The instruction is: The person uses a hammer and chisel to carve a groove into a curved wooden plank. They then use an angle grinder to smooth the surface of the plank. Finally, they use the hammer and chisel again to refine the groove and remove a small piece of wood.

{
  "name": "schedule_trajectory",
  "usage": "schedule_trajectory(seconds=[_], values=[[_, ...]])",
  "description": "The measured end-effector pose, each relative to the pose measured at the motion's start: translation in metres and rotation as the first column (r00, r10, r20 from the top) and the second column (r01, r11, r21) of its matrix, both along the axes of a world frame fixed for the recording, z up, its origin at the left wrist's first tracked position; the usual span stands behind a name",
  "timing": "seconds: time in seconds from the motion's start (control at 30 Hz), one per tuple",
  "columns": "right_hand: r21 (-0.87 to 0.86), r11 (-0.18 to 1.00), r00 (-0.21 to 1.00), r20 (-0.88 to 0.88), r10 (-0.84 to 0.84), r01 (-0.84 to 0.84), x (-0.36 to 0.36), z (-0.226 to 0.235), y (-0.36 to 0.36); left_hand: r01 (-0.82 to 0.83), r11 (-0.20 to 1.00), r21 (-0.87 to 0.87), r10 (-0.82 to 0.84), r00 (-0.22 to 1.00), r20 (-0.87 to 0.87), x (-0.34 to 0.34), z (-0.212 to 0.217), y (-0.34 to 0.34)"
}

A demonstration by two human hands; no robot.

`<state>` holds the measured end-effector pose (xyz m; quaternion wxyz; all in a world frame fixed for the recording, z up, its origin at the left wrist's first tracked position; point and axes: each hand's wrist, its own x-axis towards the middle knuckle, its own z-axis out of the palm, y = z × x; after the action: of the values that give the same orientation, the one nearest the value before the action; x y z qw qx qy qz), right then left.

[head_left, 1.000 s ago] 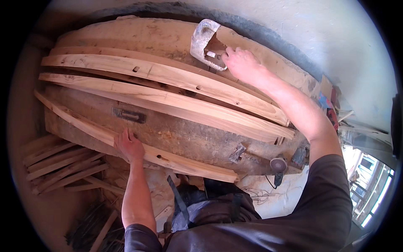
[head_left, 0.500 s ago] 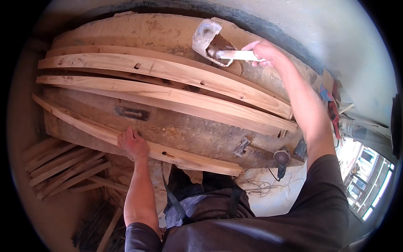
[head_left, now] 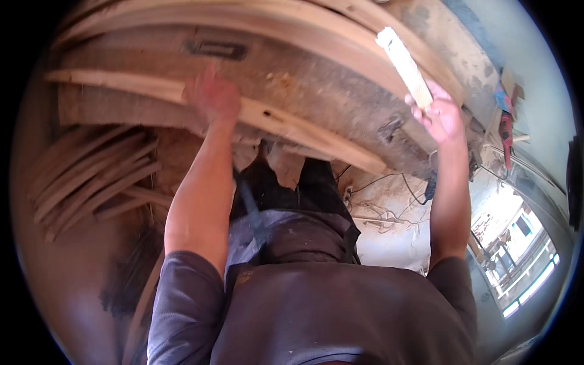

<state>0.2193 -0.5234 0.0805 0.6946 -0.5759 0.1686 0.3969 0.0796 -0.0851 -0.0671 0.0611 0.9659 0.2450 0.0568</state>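
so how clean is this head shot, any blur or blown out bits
Head view: the left hand on the near plank and the right hand gripping the pale stick are smeared by motion; the window at lower right is blown out white; plank edges bow with the fisheye, and the rim is black.

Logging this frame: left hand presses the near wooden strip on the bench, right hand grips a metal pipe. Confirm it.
Not quite. In the head view the right hand grips a pale wooden handle, not a metal pipe. The left hand does press the near wooden strip on the bench.
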Motion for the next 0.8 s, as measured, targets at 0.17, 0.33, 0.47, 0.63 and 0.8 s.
schedule_trajectory(seconds=[0.17, 0.33, 0.47, 0.63, 0.8], values=[[-0.246, 0.953, 0.983, 0.001, 0.182, -0.176, -0.131, -0.001, 0.084, -0.027, 0.993, -0.117, 0.045, 0.986, 0.161, -0.006, -0.006, -0.003], [-0.421, 0.900, 0.989, 0.036, 0.142, -0.114, -0.185, -0.044, 0.132, 0.044, 0.984, -0.175, -0.030, 0.996, 0.079, -0.006, 0.002, 0.011], [-0.668, 0.744, 0.797, 0.436, 0.418, -0.024, -0.187, -0.050, 0.158, 0.064, 0.977, -0.201, -0.056, 0.997, 0.047, -0.002, 0.003, 0.021], [-0.814, 0.565, 0.327, 0.574, 0.751, 0.133, -0.195, -0.032, 0.157, 0.069, 0.981, -0.182, -0.054, 0.995, 0.088, -0.006, 0.001, 0.019], [-0.861, 0.499, 0.358, 0.500, 0.789, 0.102, -0.213, 0.002, 0.137, 0.050, 0.983, -0.175, -0.046, 0.999, 0.028, -0.007, 0.006, 0.020]])
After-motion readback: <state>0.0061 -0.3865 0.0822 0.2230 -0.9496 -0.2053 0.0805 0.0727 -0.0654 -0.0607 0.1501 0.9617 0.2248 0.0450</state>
